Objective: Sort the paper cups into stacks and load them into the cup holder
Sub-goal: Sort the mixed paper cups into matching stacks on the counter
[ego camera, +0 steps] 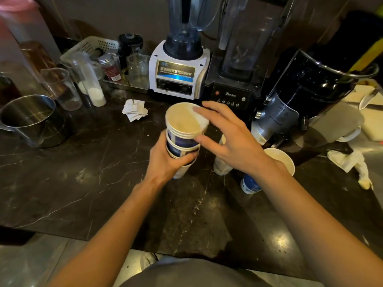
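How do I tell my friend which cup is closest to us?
Look at the dark marble counter in front of the black blender. Under the person's right arm stands one paper cup. Unlike the stack in the left hand, it stands unheld, blue pattern showing near its base.

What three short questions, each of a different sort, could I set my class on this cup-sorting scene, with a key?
1. True or false: the left hand grips the cup stack around its lower half.
2. The right hand has its fingers touching: A the stack's top rim; B the stack's base; C nothing.
3. Fill in: a loose cup stands to the stack's ____ side.
Key: 1 true; 2 A; 3 right.
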{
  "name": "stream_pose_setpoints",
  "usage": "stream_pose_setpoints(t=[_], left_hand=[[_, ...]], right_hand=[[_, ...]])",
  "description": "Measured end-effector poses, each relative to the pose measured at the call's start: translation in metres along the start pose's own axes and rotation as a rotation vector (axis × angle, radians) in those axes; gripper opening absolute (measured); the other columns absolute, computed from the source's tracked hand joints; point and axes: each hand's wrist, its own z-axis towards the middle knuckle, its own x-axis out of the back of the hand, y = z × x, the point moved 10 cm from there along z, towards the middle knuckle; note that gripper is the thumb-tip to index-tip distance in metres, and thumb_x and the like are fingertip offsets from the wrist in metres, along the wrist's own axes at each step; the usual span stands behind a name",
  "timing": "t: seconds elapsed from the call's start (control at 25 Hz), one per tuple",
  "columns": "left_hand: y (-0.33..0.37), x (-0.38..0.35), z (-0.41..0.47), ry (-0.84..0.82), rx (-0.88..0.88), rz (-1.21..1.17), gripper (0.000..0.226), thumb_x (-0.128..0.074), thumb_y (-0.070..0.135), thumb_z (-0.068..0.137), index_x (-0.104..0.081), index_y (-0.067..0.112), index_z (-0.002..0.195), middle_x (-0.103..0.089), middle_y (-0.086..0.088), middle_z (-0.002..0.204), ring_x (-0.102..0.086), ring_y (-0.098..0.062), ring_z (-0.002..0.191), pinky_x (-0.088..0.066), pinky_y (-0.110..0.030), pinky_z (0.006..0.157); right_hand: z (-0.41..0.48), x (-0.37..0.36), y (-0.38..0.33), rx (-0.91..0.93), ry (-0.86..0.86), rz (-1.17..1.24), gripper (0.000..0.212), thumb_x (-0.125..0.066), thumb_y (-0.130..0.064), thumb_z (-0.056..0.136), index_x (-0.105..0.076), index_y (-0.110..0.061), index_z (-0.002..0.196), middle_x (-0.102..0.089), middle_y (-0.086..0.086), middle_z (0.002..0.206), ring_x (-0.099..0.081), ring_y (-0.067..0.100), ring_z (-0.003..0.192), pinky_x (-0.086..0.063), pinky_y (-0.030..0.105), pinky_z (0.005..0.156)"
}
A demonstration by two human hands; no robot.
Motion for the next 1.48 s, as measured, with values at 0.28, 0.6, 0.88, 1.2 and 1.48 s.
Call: stream_pose_setpoints(t=[0.28, 0.6, 0.88, 1.2, 1.48], left_hand=[[0.001, -0.038, -0.011, -0.117, 0.010, -0.095, 0.087, -0.087, 0.039, 0.066, -0.038, 0.033, 0.137, -0.058, 0.017, 0.128, -0.057, -0.002, 0.120, -0.051, -0.025, 0.098], [0.031, -0.026, 0.004, -0.098, -0.126, -0.113, 0.090, -0.080, 0.046, 0.076, -0.030, 0.030, 0.149, -0.049, 0.021, 0.140, -0.046, -0.006, 0.133, -0.043, -0.022, 0.105], [0.031, -0.034, 0.003, -0.127, -0.110, -0.132, 0.088, -0.080, 0.045, 0.075, -0.032, 0.030, 0.147, -0.050, 0.015, 0.140, -0.049, -0.009, 0.132, -0.046, -0.030, 0.105], [0.030, -0.026, 0.003, -0.090, -0.104, -0.097, 0.089, -0.078, 0.048, 0.071, -0.030, 0.035, 0.145, -0.047, 0.011, 0.144, -0.045, -0.003, 0.133, -0.043, -0.032, 0.109], [0.027, -0.027, 0.004, -0.091, -0.091, -0.098, 0.086, -0.078, 0.048, 0.073, -0.031, 0.039, 0.144, -0.048, 0.024, 0.138, -0.046, 0.000, 0.131, -0.045, -0.027, 0.106]], right_hand=[[-0.011, 0.003, 0.000, 0.105, 0.000, 0.048, 0.017, -0.063, -0.018, 0.095, -0.074, -0.009, 0.104, -0.067, 0.005, 0.116, -0.057, 0.023, 0.117, -0.049, 0.047, 0.092], [-0.018, 0.002, -0.003, 0.173, -0.011, -0.048, 0.016, -0.062, -0.017, 0.094, -0.072, -0.006, 0.100, -0.070, 0.006, 0.099, -0.061, 0.026, 0.101, -0.049, 0.045, 0.086], [-0.021, 0.054, -0.017, 0.179, 0.309, -0.092, 0.010, -0.065, -0.004, 0.092, -0.072, 0.002, 0.093, -0.069, 0.013, 0.088, -0.063, 0.026, 0.086, -0.049, 0.040, 0.090], [-0.057, 0.146, 0.027, 0.035, 0.667, -0.316, 0.023, -0.056, -0.017, 0.099, -0.069, 0.002, 0.096, -0.067, 0.011, 0.091, -0.057, 0.016, 0.088, -0.044, 0.024, 0.078], [-0.064, 0.021, 0.092, -0.193, -0.093, -0.336, 0.019, -0.057, -0.024, 0.098, -0.070, -0.012, 0.106, -0.069, 0.003, 0.099, -0.060, 0.022, 0.097, -0.048, 0.045, 0.090]])
